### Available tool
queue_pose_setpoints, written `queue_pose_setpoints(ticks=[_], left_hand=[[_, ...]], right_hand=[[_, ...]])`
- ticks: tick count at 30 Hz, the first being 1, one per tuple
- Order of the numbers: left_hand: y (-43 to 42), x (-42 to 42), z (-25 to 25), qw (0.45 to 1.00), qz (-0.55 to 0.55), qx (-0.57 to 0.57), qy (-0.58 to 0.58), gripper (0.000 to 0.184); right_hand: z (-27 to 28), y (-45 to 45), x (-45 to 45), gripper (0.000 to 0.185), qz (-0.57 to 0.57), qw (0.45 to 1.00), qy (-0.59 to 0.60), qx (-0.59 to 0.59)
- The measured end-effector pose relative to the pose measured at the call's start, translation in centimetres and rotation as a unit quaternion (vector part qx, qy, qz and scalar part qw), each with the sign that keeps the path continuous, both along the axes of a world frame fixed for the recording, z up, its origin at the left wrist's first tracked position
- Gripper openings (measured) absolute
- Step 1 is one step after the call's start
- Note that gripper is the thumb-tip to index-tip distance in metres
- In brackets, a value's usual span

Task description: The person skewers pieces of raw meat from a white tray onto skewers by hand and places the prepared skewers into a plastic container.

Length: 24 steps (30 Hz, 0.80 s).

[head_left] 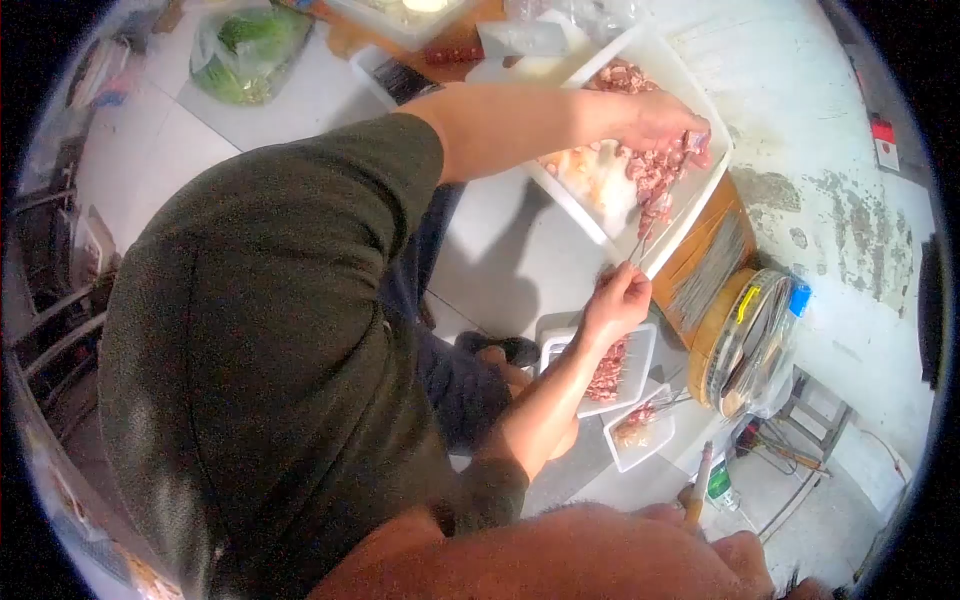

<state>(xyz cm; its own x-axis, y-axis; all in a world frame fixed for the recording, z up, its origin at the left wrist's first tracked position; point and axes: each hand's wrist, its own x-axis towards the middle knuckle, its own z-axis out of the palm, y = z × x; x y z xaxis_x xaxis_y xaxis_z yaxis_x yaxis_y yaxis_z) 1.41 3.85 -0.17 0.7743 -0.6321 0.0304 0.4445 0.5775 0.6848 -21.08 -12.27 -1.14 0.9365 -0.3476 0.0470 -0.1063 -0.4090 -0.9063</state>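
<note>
My left hand (655, 125) is curled over the far end of a white tray (718, 165), its fingers closed around what looks like a piece of meat. A small bluish patch shows at its fingertips. Cut meat pieces (655, 170) and pale fatty chunks (590, 180) lie in the tray. By the tray's near corner, my right hand (620, 295) pinches a thin metal skewer (642, 245). Meat pieces sit on the skewer toward its tip, which points at the left hand.
Many loose skewers (712, 265) lie on a wooden board beside the tray. A round container (735, 340) stands near the wall. Below are a tray of skewered meat (607, 372) and a smaller tray (640, 435). A bag of greens (245, 55) and a cleaver (522, 40) lie beyond.
</note>
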Motion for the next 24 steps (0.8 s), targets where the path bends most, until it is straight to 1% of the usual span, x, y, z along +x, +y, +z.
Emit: queue_pose_setpoints(ticks=[3,6,9,12,15,18,19,24], left_hand=[[-0.4,0.2,-0.5,0.998,0.062,0.001,-0.031,0.025],[-0.6,-0.6,0.2,0.991,0.129,0.039,-0.028,0.025],[-0.1,-0.6,0.2,0.996,0.07,0.053,-0.035,0.024],[-0.9,-0.7,-0.3,0.992,0.126,-0.011,-0.009,0.024],[-1.5,-1.3,0.1,0.983,0.177,-0.011,0.042,0.025],[-1.7,-1.7,0.0,0.983,0.167,-0.051,0.064,0.024],[-1.6,-1.7,0.0,0.986,0.153,-0.039,0.057,0.023],[-0.6,-2.7,1.4,0.994,0.104,0.029,0.028,0.019]], right_hand=[[-0.3,0.2,0.0,0.024,0.006,1.0,-0.001,0.006],[-0.8,-0.2,0.2,0.024,0.013,1.0,-0.008,0.015],[-0.8,0.0,0.2,0.023,0.016,1.0,-0.013,0.018],[-0.4,0.4,0.1,0.024,0.014,1.0,-0.008,-0.014],[-0.3,0.9,0.1,0.024,0.008,0.999,0.0,-0.033],[-1.1,0.7,0.3,0.024,0.007,1.0,-0.013,-0.01],[-1.3,0.7,0.4,0.024,0.007,1.0,-0.021,0.003],[-0.5,1.0,0.4,0.025,0.009,1.0,-0.007,-0.005]])
